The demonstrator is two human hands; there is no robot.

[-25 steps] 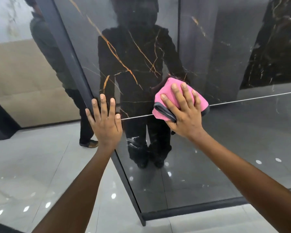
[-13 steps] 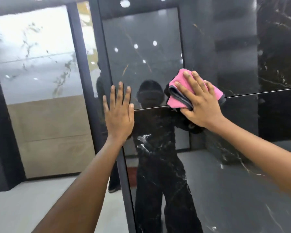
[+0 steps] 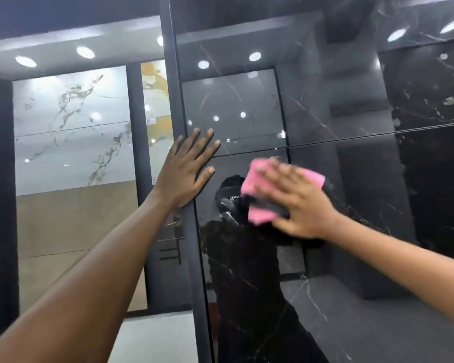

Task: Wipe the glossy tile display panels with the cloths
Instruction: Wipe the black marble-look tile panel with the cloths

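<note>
- Fingers of the left hand (image 3: 185, 174) lie straight and slightly spread, flat against the black tile panel (image 3: 351, 192) at its left edge; they hold nothing.
- The heel of that palm sits over the dark metal frame (image 3: 177, 87) that runs up the panel's edge, with the fingertips reaching just past the thin horizontal seam (image 3: 364, 136) between the upper and lower tiles.
- The thumb points to the right, below the seam, on the lower tile.
- The right hand (image 3: 299, 203) is blurred; its fingers look stretched out and spread over the pink cloth (image 3: 257, 191), pressing it against the panel rather than curling round it.
- The cloth is folded, pink with a dark grey edge, and lies under and to the left of the right fingers, just below the seam, on the lower tile.
- Between the left thumb and the cloth there is a gap of bare glossy tile; the two hands are near but apart.
- Below the cloth and the right fingers, the panel mirrors a dark figure, and above the left fingertips it mirrors round ceiling lights.
- Well to the left of the left fingers, beyond the frame, stand white marble panels (image 3: 71, 127) with a beige panel (image 3: 76, 226) beneath them.
</note>
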